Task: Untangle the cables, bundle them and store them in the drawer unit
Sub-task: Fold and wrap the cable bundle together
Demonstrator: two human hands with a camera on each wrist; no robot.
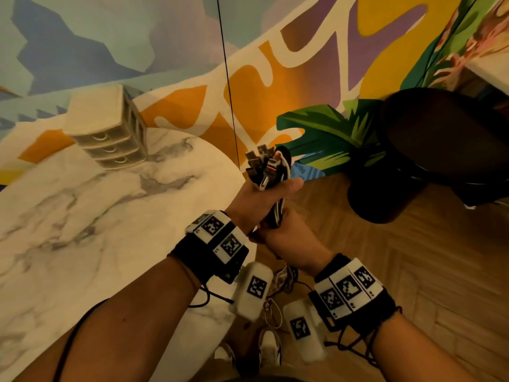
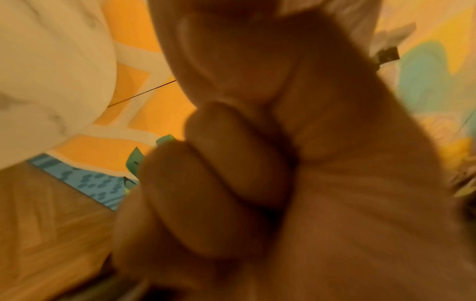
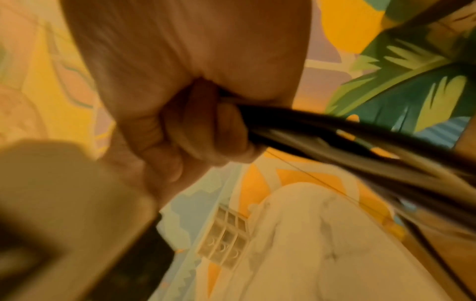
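Both hands grip one bunch of cables point(image 1: 271, 172) held up just past the marble table's point(image 1: 82, 216) edge.

Only the head view shows the plug ends fanning above the left hand point(image 1: 259, 199), with the right hand point(image 1: 283, 238) directly below it; the drawer unit point(image 1: 110, 133) stands well apart at the table's far edge. The right wrist view shows fingers point(image 3: 206, 130) curled round dark cords (blurred); the left wrist view shows a closed fist point(image 2: 231, 173), the cables mostly hidden.
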